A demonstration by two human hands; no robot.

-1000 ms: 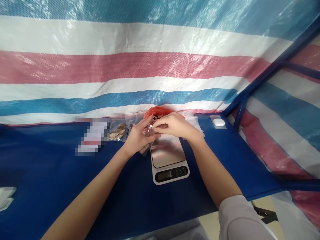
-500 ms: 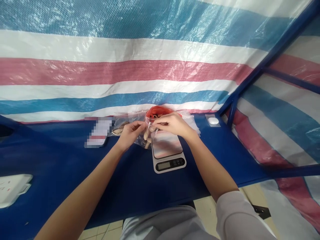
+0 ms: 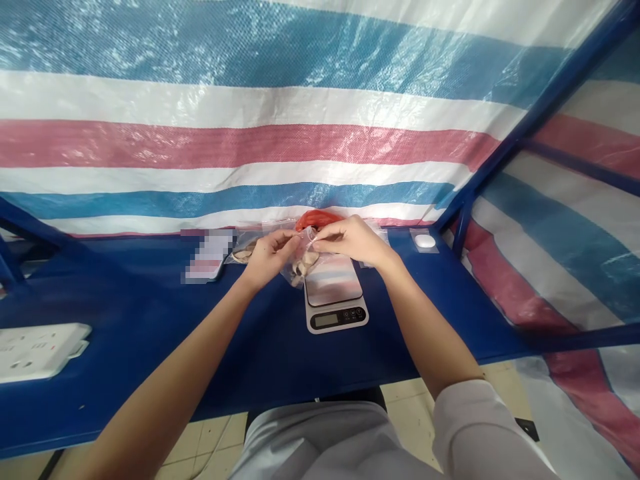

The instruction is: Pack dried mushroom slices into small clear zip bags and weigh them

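Between my hands hangs a clear plastic zip bag [image 3: 295, 270] with several pale brown pieces [image 3: 303, 264] in it, perhaps dried mushroom slices. My left hand [image 3: 270, 257] pinches the bag's top edge from the left. On the other side, my right hand [image 3: 353, 240] pinches the same edge, fingertips close to the left ones. Below and to the right of the bag lies a white kitchen scale [image 3: 335, 293] with a dark display panel; the bag partly overlaps its plate's left edge. An orange-red bag [image 3: 317, 219] sits behind my hands, mostly hidden.
Another clear bag with brown slices [image 3: 243, 253] lies left of my left hand, beside a blurred-out phone [image 3: 207, 257]. A white power strip [image 3: 43, 350] rests at the left. Clear bags [image 3: 377, 233] and a white round object [image 3: 425, 241] are at the right. Striped sheeting [image 3: 250, 143] hangs behind the blue table [image 3: 260, 360].
Both hands stay on the bag's top edge and have shifted slightly right. The pieces inside now sit bunched, where they were strung out before. The camera view has shifted a little.
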